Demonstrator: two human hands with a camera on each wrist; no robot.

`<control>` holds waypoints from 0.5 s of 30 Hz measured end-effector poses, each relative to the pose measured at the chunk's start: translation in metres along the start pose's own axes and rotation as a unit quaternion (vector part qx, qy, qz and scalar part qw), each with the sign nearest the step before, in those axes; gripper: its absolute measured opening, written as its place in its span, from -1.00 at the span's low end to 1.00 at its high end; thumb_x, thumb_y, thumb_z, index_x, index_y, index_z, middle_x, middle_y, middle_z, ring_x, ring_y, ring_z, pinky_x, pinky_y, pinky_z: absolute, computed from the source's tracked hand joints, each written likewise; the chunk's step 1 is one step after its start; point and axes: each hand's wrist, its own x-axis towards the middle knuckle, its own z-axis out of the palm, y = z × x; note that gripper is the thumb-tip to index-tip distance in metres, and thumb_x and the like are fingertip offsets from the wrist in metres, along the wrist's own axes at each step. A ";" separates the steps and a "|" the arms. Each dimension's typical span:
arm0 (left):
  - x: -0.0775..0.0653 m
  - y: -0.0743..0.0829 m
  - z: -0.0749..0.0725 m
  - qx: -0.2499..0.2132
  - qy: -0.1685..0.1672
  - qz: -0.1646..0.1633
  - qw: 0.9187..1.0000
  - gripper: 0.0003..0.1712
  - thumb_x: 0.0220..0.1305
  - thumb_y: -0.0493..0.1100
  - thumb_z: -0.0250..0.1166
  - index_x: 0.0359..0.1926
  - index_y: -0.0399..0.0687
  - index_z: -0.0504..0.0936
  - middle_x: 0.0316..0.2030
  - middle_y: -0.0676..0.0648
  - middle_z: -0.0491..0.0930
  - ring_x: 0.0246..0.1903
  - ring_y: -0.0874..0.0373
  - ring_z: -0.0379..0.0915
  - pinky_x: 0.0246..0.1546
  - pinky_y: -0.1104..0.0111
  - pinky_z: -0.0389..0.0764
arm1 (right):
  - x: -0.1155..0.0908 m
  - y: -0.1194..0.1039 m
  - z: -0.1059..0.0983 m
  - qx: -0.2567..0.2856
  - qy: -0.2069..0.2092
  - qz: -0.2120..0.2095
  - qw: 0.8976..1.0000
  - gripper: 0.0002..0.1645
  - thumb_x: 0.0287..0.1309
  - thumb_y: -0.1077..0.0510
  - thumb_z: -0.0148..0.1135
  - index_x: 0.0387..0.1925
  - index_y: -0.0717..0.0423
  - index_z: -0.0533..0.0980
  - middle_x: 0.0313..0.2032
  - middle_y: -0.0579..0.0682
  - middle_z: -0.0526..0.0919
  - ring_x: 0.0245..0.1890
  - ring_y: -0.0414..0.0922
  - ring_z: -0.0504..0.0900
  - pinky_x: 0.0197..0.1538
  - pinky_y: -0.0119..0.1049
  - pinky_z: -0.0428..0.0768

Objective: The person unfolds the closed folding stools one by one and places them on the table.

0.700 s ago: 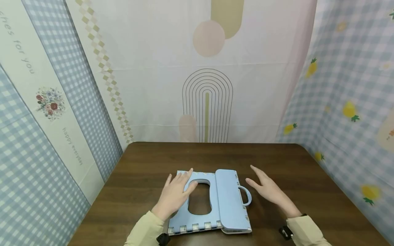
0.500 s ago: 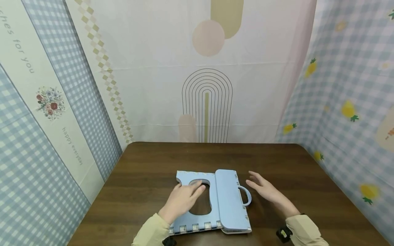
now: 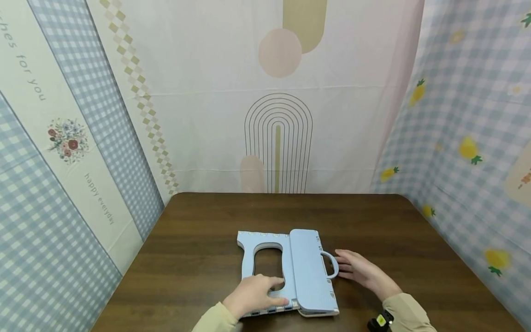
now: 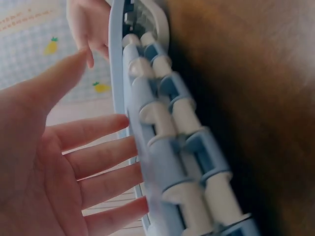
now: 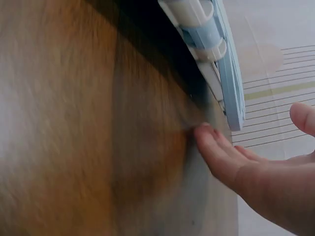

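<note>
A light-blue folding step stool (image 3: 312, 272) lies folded on the brown table, with a peanut-shaped cutout in its left part and a narrow raised panel at right. My left hand (image 3: 258, 294) is over its near-left corner, thumb and forefinger spread apart. In the left wrist view, the fingertips meet the blue panel beside a row of blue and white hinges (image 4: 184, 142). To the right, my right hand (image 3: 365, 273) has its fingertips right at the stool's carry handle (image 3: 333, 266). The right wrist view shows those fingers extended low, close to the tabletop.
The dark wooden table (image 3: 199, 226) extends around the stool on all sides. Behind it hangs a pale cloth (image 3: 199, 129) with arch patterns. Checked cloths (image 3: 452, 184) enclose both sides. Black straps with small devices (image 3: 380, 320) sit at the wrists.
My left hand has come toward me and rightward, from the far-left part of the stool to its near edge. My right hand has lowered toward the handle. The stool stays in place.
</note>
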 end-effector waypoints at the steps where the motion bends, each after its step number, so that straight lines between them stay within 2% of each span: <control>1: -0.002 0.000 0.001 0.008 -0.001 0.003 1.000 -0.37 0.01 0.34 0.15 0.05 0.15 0.51 -0.25 0.11 0.66 -0.31 0.28 0.55 -0.45 0.43 0.50 | 0.000 0.000 0.000 0.013 -0.012 0.002 1.000 -0.15 0.26 -0.13 -0.12 0.27 0.44 -0.08 0.17 0.41 0.24 0.08 0.07 0.44 0.15 -0.01 0.41; 3: -0.004 0.001 0.004 0.028 0.008 0.008 1.000 -0.38 -0.07 0.32 0.23 0.01 0.16 0.54 -0.19 0.12 0.64 -0.26 0.25 0.55 -0.44 0.44 0.50 | 0.001 0.001 0.000 0.026 -0.032 0.005 0.999 -0.14 0.26 -0.15 -0.14 0.26 0.46 -0.07 0.16 0.35 0.31 0.08 0.02 0.47 0.14 -0.04 0.43; 8: -0.006 0.002 0.012 0.064 0.027 0.007 0.998 -0.37 -0.22 0.24 0.37 -0.05 0.16 0.56 -0.29 0.14 0.64 -0.37 0.25 0.53 -0.52 0.45 0.43 | 0.001 -0.001 0.000 0.051 -0.055 0.002 0.997 -0.16 0.28 -0.16 -0.17 0.25 0.47 -0.01 0.08 0.20 0.46 0.02 -0.08 0.53 0.09 -0.13 0.49; 15: -0.007 0.004 0.019 0.119 0.063 0.012 0.991 -0.43 -0.25 0.08 0.44 -0.11 0.12 0.55 -0.35 0.13 0.64 -0.42 0.24 0.53 -0.49 0.37 0.41 | -0.005 -0.011 -0.001 0.040 -0.053 -0.006 0.998 -0.18 0.30 -0.12 -0.19 0.26 0.49 -0.02 0.10 0.28 0.42 -0.03 -0.06 0.56 0.02 -0.17 0.54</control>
